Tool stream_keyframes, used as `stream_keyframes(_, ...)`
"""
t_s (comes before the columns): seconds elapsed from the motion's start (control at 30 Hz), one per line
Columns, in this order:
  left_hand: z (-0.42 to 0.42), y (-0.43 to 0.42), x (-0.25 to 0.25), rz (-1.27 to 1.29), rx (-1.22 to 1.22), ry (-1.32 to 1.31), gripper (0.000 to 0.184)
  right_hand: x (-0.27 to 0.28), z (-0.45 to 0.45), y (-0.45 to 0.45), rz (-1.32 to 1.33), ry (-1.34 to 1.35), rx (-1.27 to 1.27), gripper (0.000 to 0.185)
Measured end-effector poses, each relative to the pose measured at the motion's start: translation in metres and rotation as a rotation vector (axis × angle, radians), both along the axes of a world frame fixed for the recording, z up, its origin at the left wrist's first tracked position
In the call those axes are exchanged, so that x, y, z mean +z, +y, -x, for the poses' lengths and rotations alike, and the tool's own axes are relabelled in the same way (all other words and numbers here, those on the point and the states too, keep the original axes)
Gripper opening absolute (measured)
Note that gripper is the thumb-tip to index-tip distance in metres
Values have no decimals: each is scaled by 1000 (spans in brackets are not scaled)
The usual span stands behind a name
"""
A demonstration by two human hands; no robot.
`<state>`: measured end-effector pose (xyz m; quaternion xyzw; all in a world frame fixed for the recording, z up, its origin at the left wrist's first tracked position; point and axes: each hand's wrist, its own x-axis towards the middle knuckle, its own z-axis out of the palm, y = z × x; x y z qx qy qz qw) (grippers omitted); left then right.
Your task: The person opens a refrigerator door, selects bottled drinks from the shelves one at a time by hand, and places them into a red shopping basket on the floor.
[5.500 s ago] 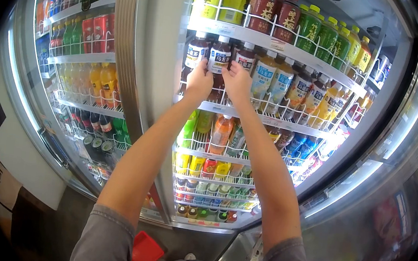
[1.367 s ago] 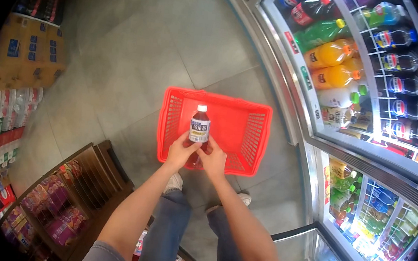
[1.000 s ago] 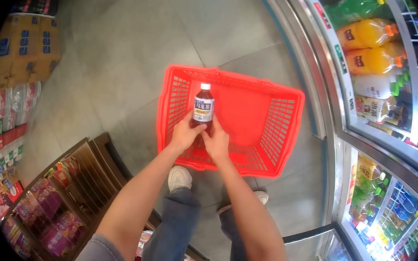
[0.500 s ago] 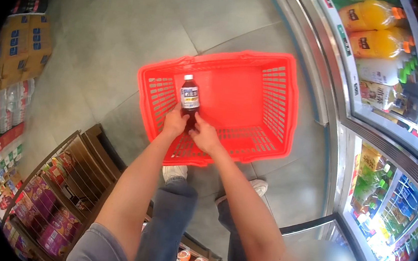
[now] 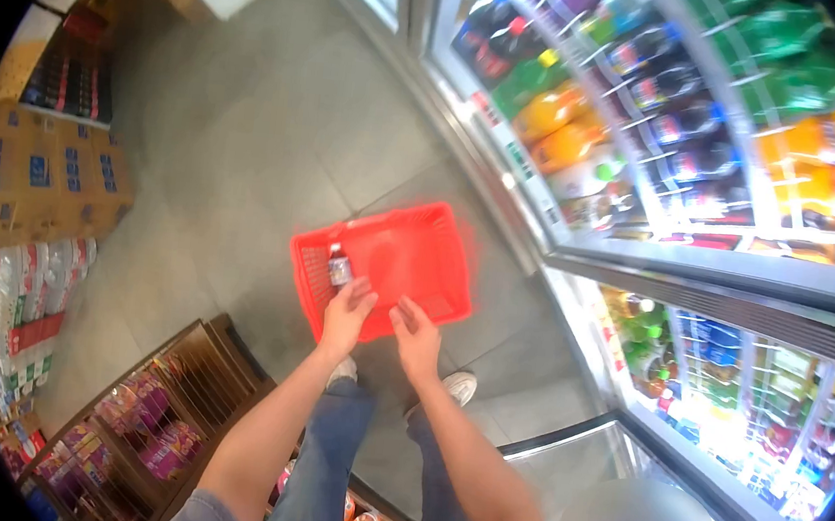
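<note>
A red shopping basket (image 5: 403, 249) rests on the grey floor in front of my feet. Inside it, along the left side, lies a dark drink bottle (image 5: 339, 269) with a white cap and a pale label. My left hand (image 5: 348, 316) is over the basket's near left edge, just below the bottle in view, fingers apart and holding nothing. To its right, over the near rim, is my right hand (image 5: 416, 337), also open and holding nothing. Whether either hand touches the basket I cannot tell.
Glass-fronted drink coolers (image 5: 639, 252) line the right side, with several rows of bottles. Stacked cartons (image 5: 54, 175) and wrapped water bottles (image 5: 30, 294) stand at left. A snack rack (image 5: 152, 406) is at lower left. A freezer edge (image 5: 561, 440) borders the lower right.
Both hands have come away from the bottle, which now lies in the basket. My view has risen and shifted, so the basket looks smaller and more of the coolers shows.
</note>
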<state>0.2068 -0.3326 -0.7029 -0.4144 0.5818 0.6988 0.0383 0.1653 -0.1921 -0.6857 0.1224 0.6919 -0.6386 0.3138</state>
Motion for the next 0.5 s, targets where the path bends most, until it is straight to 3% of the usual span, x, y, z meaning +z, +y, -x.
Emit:
stream_keyframes(0.2, 51, 68, 219, 5, -203, 233, 36, 195, 26, 65, 97, 151, -275, 43)
stream_keyframes(0.3, 68, 116, 318, -28, -302, 362, 33, 322, 42, 110, 145, 227, -446, 40)
stream_keyframes(0.5, 93, 228, 487, -135, -568, 547, 29, 476, 56, 225, 311, 523, -806, 33)
